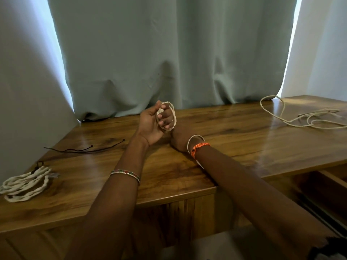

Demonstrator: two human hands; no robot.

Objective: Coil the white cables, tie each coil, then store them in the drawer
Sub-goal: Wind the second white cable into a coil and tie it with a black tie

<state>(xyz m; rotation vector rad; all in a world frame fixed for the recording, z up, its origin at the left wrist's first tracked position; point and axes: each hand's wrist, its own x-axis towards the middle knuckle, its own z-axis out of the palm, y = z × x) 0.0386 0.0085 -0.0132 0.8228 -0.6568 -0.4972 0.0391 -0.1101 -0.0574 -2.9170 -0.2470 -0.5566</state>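
My left hand [150, 124] is raised over the middle of the wooden table [234, 147], palm turned inward. Its thumb and curled fingers grip a small coil of white cable [173, 113] looped around the fingers. My right hand [179, 137] rests on the table just right of and below it, touching the coil's lower end; its fingers are hidden behind my left hand. A short white piece [200, 164] shows under my right wrist. A loose white cable [300, 119] sprawls at the far right. A coiled white cable [26, 182] with a dark tie lies at the near left.
Two thin black ties [84, 149] lie on the table left of my hands. An open drawer [326, 186] shows below the table's right front edge. A pale curtain [169, 53] hangs against the table's back edge.
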